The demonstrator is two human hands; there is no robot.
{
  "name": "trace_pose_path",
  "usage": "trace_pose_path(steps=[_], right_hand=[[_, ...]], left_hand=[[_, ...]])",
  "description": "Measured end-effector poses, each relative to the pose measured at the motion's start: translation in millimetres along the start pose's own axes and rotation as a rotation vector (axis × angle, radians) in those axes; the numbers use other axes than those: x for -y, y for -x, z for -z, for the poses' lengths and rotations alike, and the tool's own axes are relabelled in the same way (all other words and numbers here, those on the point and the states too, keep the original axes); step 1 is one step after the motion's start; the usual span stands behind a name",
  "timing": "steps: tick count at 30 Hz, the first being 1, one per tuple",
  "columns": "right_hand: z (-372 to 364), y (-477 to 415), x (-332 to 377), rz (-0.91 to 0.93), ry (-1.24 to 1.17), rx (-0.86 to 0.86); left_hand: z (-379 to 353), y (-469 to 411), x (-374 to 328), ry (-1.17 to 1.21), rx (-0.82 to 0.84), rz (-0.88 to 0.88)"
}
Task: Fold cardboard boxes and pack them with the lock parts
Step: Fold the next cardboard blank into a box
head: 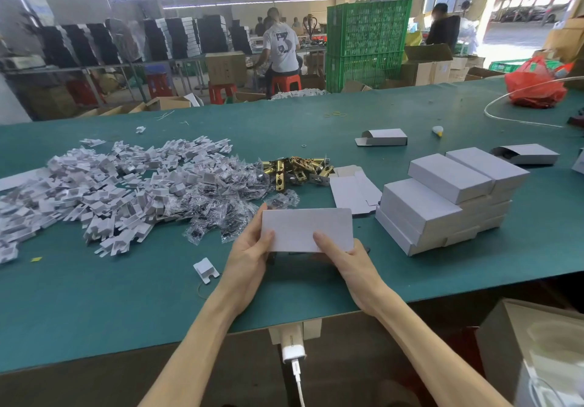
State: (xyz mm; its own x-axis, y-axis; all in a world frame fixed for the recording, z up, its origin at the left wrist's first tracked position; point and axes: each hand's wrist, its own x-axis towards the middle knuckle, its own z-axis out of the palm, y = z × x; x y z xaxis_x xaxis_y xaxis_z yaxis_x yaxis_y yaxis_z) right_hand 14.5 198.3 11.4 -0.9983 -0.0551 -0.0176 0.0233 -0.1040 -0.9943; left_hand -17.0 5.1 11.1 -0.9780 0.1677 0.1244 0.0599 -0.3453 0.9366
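Cardboard box [306, 229] is held over the green surface [94, 305], left hand [249, 254] gripping its left end, right hand [347, 259] pinching its lower right edge. Brass lock parts [297, 169] lie beyond the hands; stacked boxes [442, 201] sit to their right.

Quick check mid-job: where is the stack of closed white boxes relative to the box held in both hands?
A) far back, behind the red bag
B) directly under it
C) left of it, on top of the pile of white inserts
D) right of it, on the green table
D: the stack of closed boxes sits on the green table, to the right of the white box that the left hand and right hand hold.
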Motion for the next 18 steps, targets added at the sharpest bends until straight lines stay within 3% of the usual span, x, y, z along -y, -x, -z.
trace_pose_path(steps=[3, 7, 10, 18], right_hand=[[-0.1, 1.7, 4.3, 0.038, 0.036, 0.011], [3.5, 1.6, 5.6, 0.165, -0.113, 0.015], [2.0, 0.6, 7.3, 0.185, -0.047, 0.016], [-4.3, 0.8, 7.9, 0.198, 0.111, 0.079]], left_hand=[[0.3, -1.7, 4.6, -0.048, -0.077, -0.006], [3.9, -3.2, 3.8, 0.03, -0.206, 0.0], [4.8, -3.2, 1.6, 0.05, -0.26, 0.033], [-3.4, 4.6, 1.5, -0.19, -0.112, 0.029]])
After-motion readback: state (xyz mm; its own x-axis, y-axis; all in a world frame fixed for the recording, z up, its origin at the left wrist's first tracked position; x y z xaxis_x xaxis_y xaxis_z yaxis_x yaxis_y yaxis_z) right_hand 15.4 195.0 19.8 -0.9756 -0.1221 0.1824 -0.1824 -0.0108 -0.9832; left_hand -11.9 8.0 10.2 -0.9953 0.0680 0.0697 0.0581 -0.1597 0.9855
